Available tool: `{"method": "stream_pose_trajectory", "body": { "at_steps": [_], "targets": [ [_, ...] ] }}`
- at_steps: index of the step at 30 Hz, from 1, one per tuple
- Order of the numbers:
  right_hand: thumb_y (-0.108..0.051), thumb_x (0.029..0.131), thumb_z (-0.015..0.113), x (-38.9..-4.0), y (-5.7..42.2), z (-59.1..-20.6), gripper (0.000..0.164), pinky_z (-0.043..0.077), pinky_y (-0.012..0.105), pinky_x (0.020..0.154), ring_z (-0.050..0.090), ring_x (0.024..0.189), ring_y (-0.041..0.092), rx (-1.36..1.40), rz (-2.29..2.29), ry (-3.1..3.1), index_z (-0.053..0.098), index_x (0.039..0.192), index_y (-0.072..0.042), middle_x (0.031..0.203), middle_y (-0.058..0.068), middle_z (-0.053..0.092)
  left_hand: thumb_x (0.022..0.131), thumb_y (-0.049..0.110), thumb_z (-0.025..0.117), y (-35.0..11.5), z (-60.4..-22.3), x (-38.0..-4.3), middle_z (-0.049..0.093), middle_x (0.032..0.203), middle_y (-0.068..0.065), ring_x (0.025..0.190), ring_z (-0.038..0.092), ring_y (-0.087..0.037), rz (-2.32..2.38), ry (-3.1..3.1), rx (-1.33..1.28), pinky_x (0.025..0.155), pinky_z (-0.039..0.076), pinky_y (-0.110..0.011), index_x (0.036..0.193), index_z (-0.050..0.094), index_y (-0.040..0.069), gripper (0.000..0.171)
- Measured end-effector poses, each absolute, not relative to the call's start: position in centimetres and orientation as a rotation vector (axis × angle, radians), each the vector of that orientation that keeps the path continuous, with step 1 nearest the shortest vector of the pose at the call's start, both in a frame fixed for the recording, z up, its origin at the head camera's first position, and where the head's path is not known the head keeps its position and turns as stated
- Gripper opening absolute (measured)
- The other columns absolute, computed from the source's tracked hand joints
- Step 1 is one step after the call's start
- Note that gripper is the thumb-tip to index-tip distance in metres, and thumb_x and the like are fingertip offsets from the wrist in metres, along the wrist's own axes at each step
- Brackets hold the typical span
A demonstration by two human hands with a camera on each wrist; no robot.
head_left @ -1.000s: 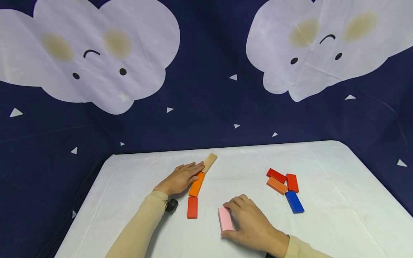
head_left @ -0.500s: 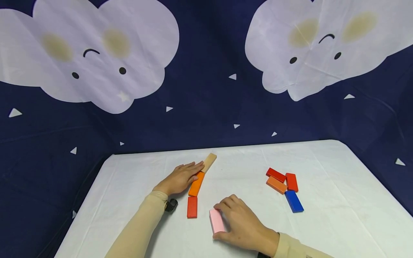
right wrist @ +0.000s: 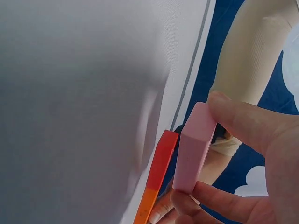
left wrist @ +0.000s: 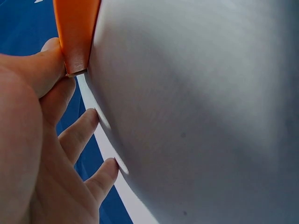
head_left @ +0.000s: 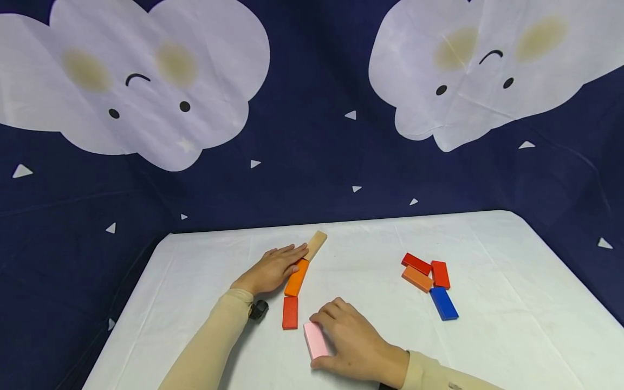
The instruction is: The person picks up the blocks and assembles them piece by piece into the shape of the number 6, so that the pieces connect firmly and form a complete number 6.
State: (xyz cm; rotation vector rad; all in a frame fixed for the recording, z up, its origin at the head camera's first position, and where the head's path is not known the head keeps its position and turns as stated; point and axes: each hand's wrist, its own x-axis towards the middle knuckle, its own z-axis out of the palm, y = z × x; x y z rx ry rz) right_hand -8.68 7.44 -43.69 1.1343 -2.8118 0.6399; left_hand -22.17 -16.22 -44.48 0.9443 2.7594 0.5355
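In the head view my left hand (head_left: 272,271) lies over the far end of an orange block (head_left: 296,279), its fingers extended and touching it. A plain wood block (head_left: 317,245) continues beyond that end, and a red block (head_left: 290,313) adjoins the near end, forming a bent row. The left wrist view has thumb and forefinger right at the end of the orange block (left wrist: 78,32). My right hand (head_left: 353,344) pinches a pink block (head_left: 316,340) by its two ends, thumb nearest me, to the right of the red block. The pink block (right wrist: 192,144) fills the grasp in the right wrist view.
Off to the right on the white table (head_left: 507,260) lies a loose cluster: a dark red block (head_left: 416,264), a light orange block (head_left: 417,279), another red block (head_left: 441,275) and a blue block (head_left: 444,304). A dark cloud-print cloth (head_left: 312,135) hangs behind the table.
My right hand has moved left and slightly toward me with the pink block, closing on the red block. My left hand and the row have stayed put.
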Motion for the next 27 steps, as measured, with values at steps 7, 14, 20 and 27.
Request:
{"method": "stream_pose_trajectory", "body": {
  "at_steps": [7,14,20,27],
  "targets": [
    [-0.055,0.076,0.083,-8.8,6.8,-43.7,0.065,0.047,0.03,0.094,0.05,0.105,0.01,1.161,0.651,-2.823,0.067,0.121,-0.012,0.113,-0.005,0.062,0.107,0.024,0.049,-16.2,-44.3,-22.1,0.035,0.161,-0.001,0.148,0.032,-0.03,0.533,2.754,0.937,0.117,0.023,-0.06,0.157,0.037,0.015,0.052],
    [-0.058,0.077,0.081,-9.0,6.1,-43.8,0.065,0.047,0.028,0.092,0.05,0.104,0.01,1.208,0.644,-2.794,0.067,0.12,-0.012,0.111,-0.005,0.063,0.107,0.024,0.05,-16.2,-44.3,-22.2,0.036,0.161,-0.003,0.147,0.033,-0.031,0.534,2.754,0.945,0.117,0.024,-0.061,0.156,0.038,0.013,0.052],
    [-0.059,0.077,0.081,-8.9,5.5,-44.0,0.066,0.046,0.026,0.092,0.05,0.103,0.008,1.253,0.646,-2.768,0.068,0.122,-0.012,0.111,-0.006,0.063,0.107,0.022,0.05,-16.2,-44.2,-22.1,0.037,0.16,-0.005,0.147,0.034,-0.033,0.549,2.758,0.972,0.115,0.025,-0.062,0.156,0.039,0.011,0.052],
    [-0.06,0.077,0.08,-9.0,4.9,-44.2,0.067,0.046,0.024,0.091,0.05,0.103,0.007,1.277,0.626,-2.753,0.068,0.122,-0.012,0.111,-0.007,0.063,0.106,0.021,0.05,-16.2,-44.4,-22.1,0.038,0.16,-0.005,0.147,0.034,-0.033,0.561,2.76,0.977,0.115,0.025,-0.063,0.155,0.039,0.01,0.051]
  ]
}}
